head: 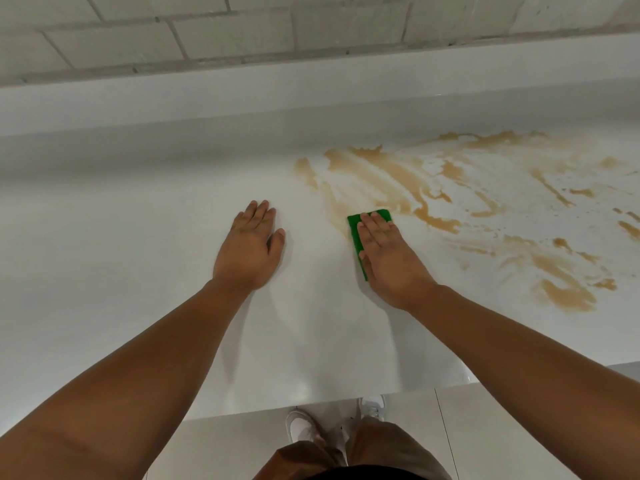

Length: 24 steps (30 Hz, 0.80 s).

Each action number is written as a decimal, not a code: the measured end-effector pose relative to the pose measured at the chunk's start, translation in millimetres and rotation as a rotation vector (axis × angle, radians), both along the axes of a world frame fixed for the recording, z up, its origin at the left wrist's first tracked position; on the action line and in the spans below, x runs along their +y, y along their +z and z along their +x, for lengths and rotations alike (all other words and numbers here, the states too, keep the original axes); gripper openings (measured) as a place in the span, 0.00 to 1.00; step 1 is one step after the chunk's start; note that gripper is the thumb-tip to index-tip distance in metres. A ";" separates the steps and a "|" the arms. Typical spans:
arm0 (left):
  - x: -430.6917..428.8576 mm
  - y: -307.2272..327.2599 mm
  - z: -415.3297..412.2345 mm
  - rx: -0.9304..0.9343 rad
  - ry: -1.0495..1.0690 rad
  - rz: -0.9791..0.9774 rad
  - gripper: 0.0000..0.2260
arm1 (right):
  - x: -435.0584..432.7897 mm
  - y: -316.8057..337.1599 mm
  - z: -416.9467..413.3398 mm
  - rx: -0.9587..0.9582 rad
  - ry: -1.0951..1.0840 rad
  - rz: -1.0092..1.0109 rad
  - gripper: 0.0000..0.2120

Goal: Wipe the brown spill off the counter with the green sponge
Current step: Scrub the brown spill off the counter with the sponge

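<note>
Most of the brown spill (pixel 388 174) is unwiped, and your sponge (pixel 354 226) sits at its 8 o'clock edge
Your right hand (pixel 388 261) lies flat on it, fingers straight, pressing rather than gripping; your left hand (pixel 251 247) rests flat on the counter (pixel 138 271) at 9 o'clock, holding nothing. With no grip, the sponge could slip from under your palm on the wet surface. Strokes may smear liquid wider instead of lifting it, and the pool (pixel 568 296) at 4 o'clock lies near your right forearm (pixel 502 341). No brand or writing shows
</note>
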<state>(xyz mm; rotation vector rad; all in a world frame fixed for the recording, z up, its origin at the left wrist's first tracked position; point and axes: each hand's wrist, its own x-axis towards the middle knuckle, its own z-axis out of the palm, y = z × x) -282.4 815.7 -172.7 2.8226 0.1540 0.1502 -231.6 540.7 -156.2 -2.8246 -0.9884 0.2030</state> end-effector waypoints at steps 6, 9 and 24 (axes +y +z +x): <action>0.5 -0.3 -0.3 -0.003 0.002 -0.013 0.25 | -11.5 1.9 17.5 -0.017 0.060 -0.056 0.29; 0.5 -0.9 -0.7 -0.003 0.001 -0.015 0.25 | 16.5 4.7 33.4 0.030 -0.063 -0.053 0.27; 2.7 -4.0 0.3 0.001 -0.004 -0.006 0.25 | 9.7 8.4 19.7 0.040 0.033 -0.068 0.28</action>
